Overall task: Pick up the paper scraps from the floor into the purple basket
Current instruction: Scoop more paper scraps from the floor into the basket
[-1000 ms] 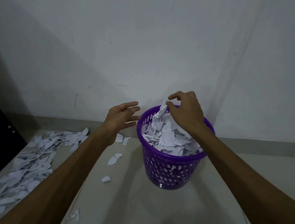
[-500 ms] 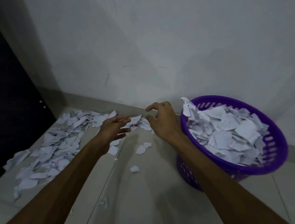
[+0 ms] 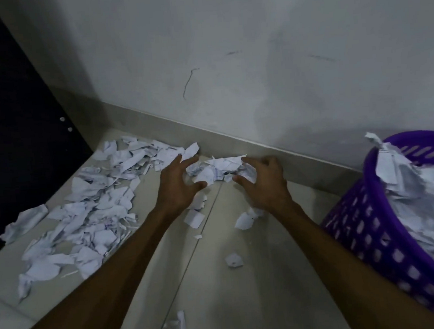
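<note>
progress: purple basket [image 3: 372,232] at right is heaped with scraps, near full; much is left on the floor.
remaining: big scrap pile [image 3: 84,208] at far left; small scrap cluster [image 3: 217,168] by the skirting; loose bits [image 3: 245,220] nearer.
left hand [image 3: 177,185]: spread and empty, left of the cluster, nothing gripped.
right hand [image 3: 262,181]: fingers loosely curved, right of the cluster; contact cannot be told.
edges: wall [image 3: 227,46] and skirting just beyond the cluster; dark door [image 3: 5,129] at left.
room: bare floor tile [image 3: 221,293] between the arms.
</note>
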